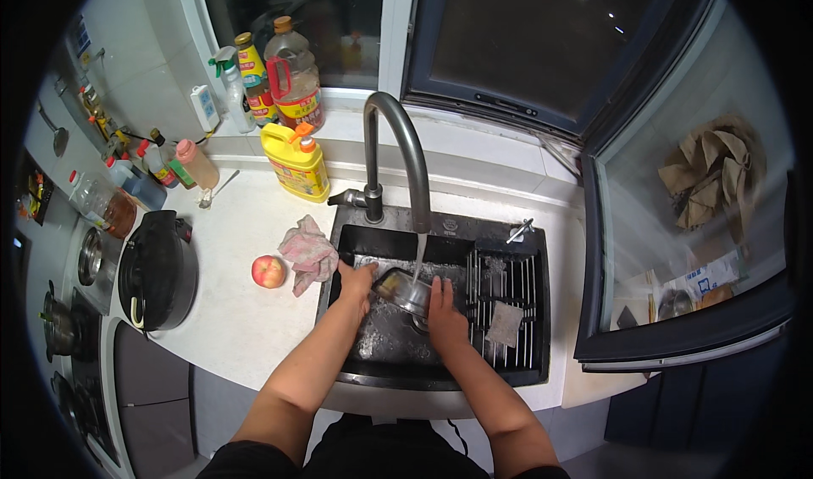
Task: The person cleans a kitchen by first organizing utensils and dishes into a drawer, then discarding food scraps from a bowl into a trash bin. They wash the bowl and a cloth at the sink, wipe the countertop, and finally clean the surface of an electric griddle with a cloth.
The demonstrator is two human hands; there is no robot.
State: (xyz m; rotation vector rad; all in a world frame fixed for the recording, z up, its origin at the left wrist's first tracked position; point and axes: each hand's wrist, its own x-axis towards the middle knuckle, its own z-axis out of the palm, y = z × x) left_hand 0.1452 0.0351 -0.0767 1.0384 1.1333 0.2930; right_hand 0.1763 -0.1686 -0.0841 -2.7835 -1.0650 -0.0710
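Note:
In the black sink (438,377), a shiny metal bowl (406,295) is tilted between my two hands. Water from the gooseneck faucet (416,161) runs into it, and something yellowish shows at its left inner side. My left hand (357,285) grips the bowl's left edge, its lower fingers partly hidden. Along the right side of the bowl lie the fingers of my right hand (446,317). Part of a round drain shows below the bowl. A pink-and-grey cloth (309,250) hangs by the sink's left rim, near a red-yellow apple (268,271) on the white counter (235,345).
A metal rack (530,326) with a scrubbing pad (505,324) covers the sink's right part. Behind stands a yellow detergent jug (295,164). A black electric cooker (159,272) sits left. At right, an open window sash (587,256) juts over the counter.

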